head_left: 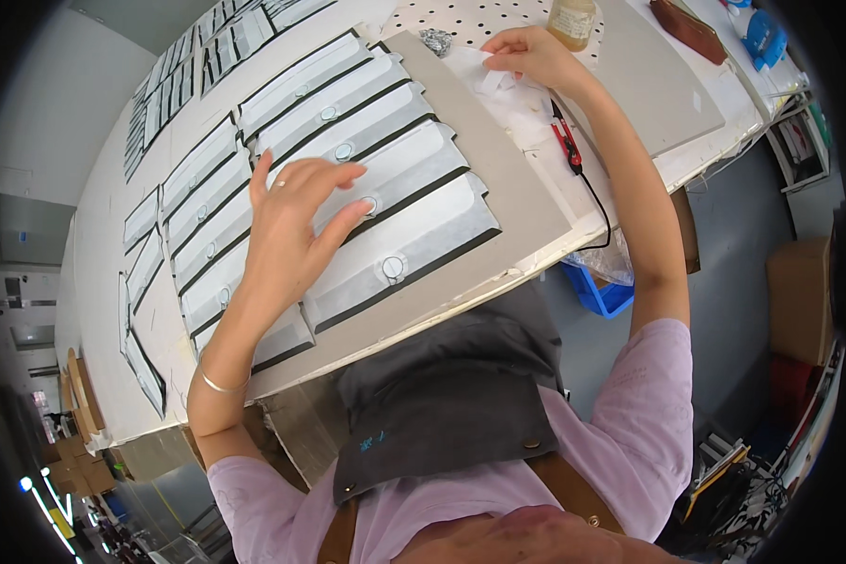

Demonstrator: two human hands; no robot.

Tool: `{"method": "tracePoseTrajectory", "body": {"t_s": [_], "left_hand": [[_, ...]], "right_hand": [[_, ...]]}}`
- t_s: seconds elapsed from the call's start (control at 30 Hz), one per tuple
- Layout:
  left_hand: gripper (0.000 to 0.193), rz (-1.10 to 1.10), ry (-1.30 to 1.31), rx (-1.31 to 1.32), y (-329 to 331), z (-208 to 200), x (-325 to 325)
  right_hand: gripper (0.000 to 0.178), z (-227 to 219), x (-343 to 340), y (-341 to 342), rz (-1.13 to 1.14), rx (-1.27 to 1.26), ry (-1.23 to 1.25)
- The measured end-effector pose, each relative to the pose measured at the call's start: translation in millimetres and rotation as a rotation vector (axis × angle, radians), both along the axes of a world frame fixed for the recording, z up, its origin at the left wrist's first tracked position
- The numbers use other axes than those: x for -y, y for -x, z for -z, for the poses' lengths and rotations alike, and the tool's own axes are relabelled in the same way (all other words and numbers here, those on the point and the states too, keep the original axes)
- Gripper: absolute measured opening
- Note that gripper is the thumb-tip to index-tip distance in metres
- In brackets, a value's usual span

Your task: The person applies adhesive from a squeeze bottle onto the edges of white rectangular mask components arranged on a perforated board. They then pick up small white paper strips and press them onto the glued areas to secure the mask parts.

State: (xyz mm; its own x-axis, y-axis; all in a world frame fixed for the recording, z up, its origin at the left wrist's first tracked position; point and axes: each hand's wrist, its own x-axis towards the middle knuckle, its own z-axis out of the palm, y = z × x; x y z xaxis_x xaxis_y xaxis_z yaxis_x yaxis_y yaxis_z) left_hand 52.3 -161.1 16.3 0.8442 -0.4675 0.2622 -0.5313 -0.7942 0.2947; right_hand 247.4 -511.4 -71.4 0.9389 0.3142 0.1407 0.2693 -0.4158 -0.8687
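Observation:
Rows of flat white-and-grey strips (414,211) with black edges lie overlapped on a grey board (526,202). Each strip in the nearer rows carries a small round clear piece (393,269) near its middle. My left hand (301,211) is over the strips, fingers curved and thumb apart from the index finger, with nothing seen in it. At the far right, the fingers of my right hand (531,58) are pinched on a small white piece of paper (494,80). Loose white sheets (517,105) lie under that hand. Its fingertips are partly hidden.
A red-and-black corded pen-like tool (566,146) lies beside my right forearm. Beyond are a jar of yellowish liquid (571,23), a crumpled foil ball (435,40), a brown pouch (688,30) and a blue tape dispenser (764,39). A blue crate (600,293) is below the table edge.

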Motion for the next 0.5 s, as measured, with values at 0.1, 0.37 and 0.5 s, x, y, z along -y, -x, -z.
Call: {"method": "tracePoseTrajectory", "body": {"t_s": [0.1,0.37,0.5], "left_hand": [[0.028,0.056,0.099,0.024,-31.8,5.7,17.9],[0.041,0.092,0.416,0.16,-148.1,56.3,104.8],[0.041,0.037,0.432,-0.279,-157.4,38.7,128.8]], "right_hand": [[0.017,2.6,-3.3,-3.6,0.08,-0.052,-0.154],[0.019,-18.7,-13.2,11.5,0.105,-0.271,-0.52],[0.02,-28.6,-21.2,28.3,0.052,-0.305,-0.565]]}}
